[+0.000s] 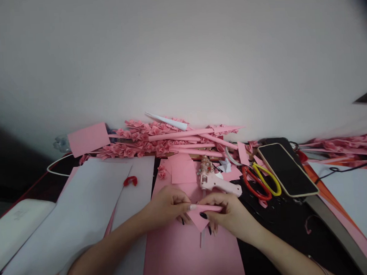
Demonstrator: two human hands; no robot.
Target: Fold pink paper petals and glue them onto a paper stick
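Observation:
A small piece of pink paper (201, 222), partly rolled along its upper edge, is pinched between both hands. My left hand (171, 206) closes on its left end. At the right end, my right hand (228, 211) grips the rolled part between thumb and fingers. Beneath the hands lies a large pink sheet (193, 260). Just beyond them rests a white glue gun (216, 183), with a glue stick (202, 238) showing under the paper. Square pink papers (183, 171) and a small pink paper flower (162, 171) lie behind my left hand.
Scissors with red and yellow handles (259, 182) and a phone (288, 171) lie to the right. Pink paper flower stems (146, 135) are piled along the wall, with a white paper cone (167, 121) on top. White sheets (82, 204) and a white box-like object (20, 228) are at left.

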